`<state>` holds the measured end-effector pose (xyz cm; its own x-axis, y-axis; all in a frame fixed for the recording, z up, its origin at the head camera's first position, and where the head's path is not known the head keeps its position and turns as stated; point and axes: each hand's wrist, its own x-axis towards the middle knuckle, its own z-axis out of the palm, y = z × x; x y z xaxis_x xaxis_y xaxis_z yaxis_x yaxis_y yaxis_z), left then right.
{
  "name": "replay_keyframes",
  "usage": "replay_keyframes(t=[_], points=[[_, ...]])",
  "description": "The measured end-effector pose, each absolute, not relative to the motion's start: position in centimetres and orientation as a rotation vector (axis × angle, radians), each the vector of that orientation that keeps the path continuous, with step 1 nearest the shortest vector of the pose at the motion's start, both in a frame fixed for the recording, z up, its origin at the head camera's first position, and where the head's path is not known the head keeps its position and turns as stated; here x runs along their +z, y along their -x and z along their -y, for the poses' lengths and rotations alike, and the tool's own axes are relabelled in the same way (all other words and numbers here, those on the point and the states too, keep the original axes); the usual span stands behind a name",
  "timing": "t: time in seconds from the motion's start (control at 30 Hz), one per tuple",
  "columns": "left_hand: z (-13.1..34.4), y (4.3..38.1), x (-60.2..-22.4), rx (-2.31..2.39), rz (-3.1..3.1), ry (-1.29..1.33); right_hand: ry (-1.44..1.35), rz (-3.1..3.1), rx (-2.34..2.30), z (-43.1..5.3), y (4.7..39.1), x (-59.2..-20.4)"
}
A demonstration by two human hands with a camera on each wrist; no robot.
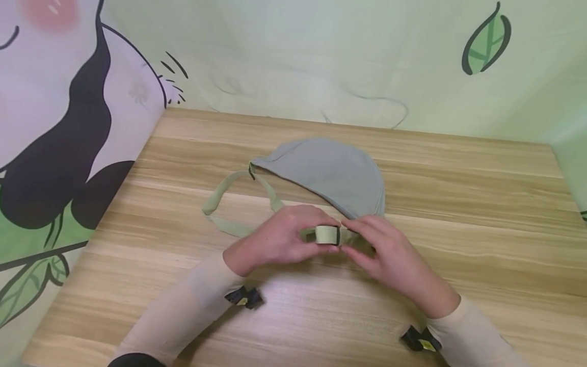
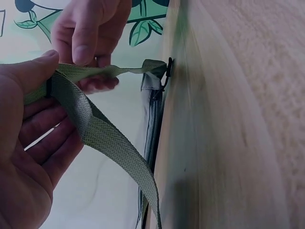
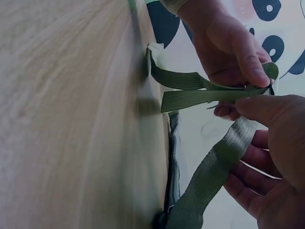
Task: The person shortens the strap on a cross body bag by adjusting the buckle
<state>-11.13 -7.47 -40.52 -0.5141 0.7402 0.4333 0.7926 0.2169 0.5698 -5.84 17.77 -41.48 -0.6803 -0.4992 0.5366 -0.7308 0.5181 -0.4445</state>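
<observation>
A grey half-moon bag [image 1: 330, 171] lies flat on the wooden table, its zipper [image 2: 153, 124] along the straight edge. Its light green webbing strap [image 1: 227, 186] loops out to the left and runs to my hands. In front of the bag, my left hand [image 1: 279, 237] pinches the strap at a dark slider buckle [image 1: 338, 235], where the webbing folds over. From the other side, my right hand [image 1: 390, 252] pinches the strap close to the buckle, thumb and fingertips against the webbing. A strap end [image 3: 174, 101] sticks out past the fingers in the right wrist view.
The wooden table [image 1: 481, 219] meets a pale green printed backdrop [image 1: 298, 66] behind and a panda-patterned panel [image 1: 55, 127] at the left. Small black wrist devices [image 1: 244, 297] sit on the sleeved wrists.
</observation>
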Motion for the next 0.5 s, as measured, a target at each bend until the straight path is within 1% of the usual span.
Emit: replay_keyframes(t=[0.3,0.5], points=[[7.8,11.1,-40.6,-1.237,2.366,1.487,-0.881,2.615,0.85,-18.1,5.7,-42.4],[8.1,11.3,-40.7,-1.277,2.362,1.468,-0.879,2.551,0.853,-18.5,5.7,-42.8]])
